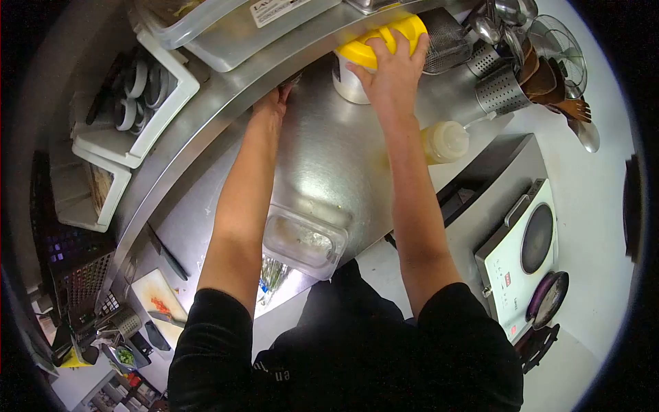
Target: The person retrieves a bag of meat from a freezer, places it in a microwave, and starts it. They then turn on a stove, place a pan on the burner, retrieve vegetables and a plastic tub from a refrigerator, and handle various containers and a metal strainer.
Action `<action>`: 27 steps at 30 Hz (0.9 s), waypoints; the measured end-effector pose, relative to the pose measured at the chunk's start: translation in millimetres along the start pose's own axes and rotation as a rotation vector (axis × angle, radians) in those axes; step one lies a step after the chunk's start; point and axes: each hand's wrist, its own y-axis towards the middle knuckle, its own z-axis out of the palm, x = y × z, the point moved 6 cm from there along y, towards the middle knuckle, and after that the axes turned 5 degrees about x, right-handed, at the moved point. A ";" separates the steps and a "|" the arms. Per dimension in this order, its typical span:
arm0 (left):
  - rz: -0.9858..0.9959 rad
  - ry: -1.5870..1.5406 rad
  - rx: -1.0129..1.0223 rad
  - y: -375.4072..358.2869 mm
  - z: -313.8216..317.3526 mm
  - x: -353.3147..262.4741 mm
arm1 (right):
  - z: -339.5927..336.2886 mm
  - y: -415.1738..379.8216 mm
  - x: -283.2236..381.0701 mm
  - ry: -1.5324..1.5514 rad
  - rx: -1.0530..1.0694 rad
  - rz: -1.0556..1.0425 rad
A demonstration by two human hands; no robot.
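Note:
My right hand [395, 72] rests with spread fingers on the yellow lid [358, 52] of a white tub [350, 84], which stands on the steel counter [322, 147] under the shelf edge. Further left, my left hand [272, 101] reaches beneath the shelf; its fingers are partly hidden, and what they touch cannot be made out. A squeeze bottle [449, 142] with yellowish contents is beside my right forearm. Between my forearms lies a clear plastic container [305, 240] near the counter's front edge.
Utensil holders [502, 93] stand at the upper right, above a white cooktop [518, 254]. At the left are a knife [168, 255] and a cutting board [156, 295] with chopped orange pieces. The steel shelf [206, 127] curves overhead, bearing white bins [147, 137].

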 end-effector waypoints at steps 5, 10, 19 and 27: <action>-0.031 -0.030 -0.025 -21.5 15.0 -10.0 | -7.1 -7.9 1.3 0.098 0.172 -0.029; 0.036 0.081 0.094 -11.2 15.0 -13.4 | -41.2 -46.9 21.0 0.121 0.265 -0.111; 0.154 0.157 0.340 34.6 34.5 -4.7 | -109.3 -133.3 44.2 0.215 0.508 -0.206; -0.054 -0.011 0.316 32.3 70.4 14.4 | -108.8 -143.1 42.2 0.299 0.496 -0.202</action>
